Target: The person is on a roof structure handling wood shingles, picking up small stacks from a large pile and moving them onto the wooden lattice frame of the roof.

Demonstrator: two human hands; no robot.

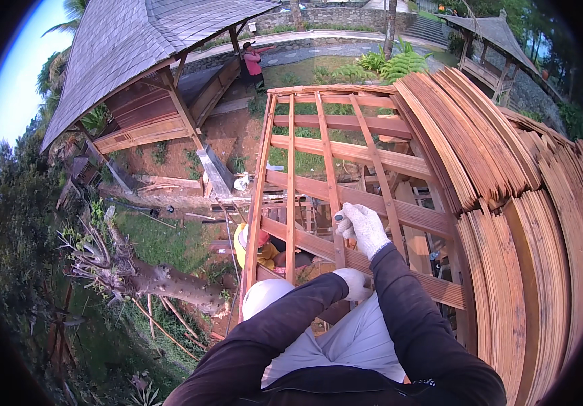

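My right hand (364, 229), in a white knit glove, is raised over a wooden roof frame. Its fingers are closed, and a small dark rounded tip shows beside them; what they hold is too small to name. Just below it a narrow wooden batten (332, 186) crosses a thicker reddish beam (362, 203). My left hand (354, 284), gloved in white too, is lower down, close to my light grey trousers (335, 342) and the nearest beam (399, 276). Its fingers are hidden, so its grip cannot be told.
Thick stacks of thin wooden boards (508, 271) lie along the right. Through the frame's gaps a person in yellow (264, 252) shows below. A bare, cut tree trunk (176, 287) stands at left. Beyond are a shingled pavilion (125, 47) and a person in pink (253, 62).
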